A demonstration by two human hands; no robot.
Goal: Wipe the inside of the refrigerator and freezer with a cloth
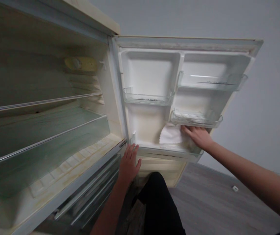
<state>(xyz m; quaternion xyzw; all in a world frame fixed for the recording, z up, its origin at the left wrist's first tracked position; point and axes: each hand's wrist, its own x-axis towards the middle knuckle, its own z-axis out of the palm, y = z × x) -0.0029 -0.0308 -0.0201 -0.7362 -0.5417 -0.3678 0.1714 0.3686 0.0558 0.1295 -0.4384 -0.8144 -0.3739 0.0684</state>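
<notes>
Inside the open fridge door (152, 75), my right hand (198, 136) grips a white cloth (171, 134) by its right side. The cloth hangs down against the door's inner wall, above the bottom door shelf (169, 155) and below a clear door bin (196, 121). At the left end of that bottom shelf, near the hinge, my left hand (128, 163) rests with its fingers stretched out and nothing in it. The fingertips of my right hand are partly hidden by the cloth and the bin.
On the left is the fridge compartment (116, 114) with glass shelves (44, 143) and yellowish stains. Below it, a lower compartment with drawers (88, 192) stands open. My dark-trousered leg (160, 205) is under the door. A small white object (235, 188) lies on the floor by the wall.
</notes>
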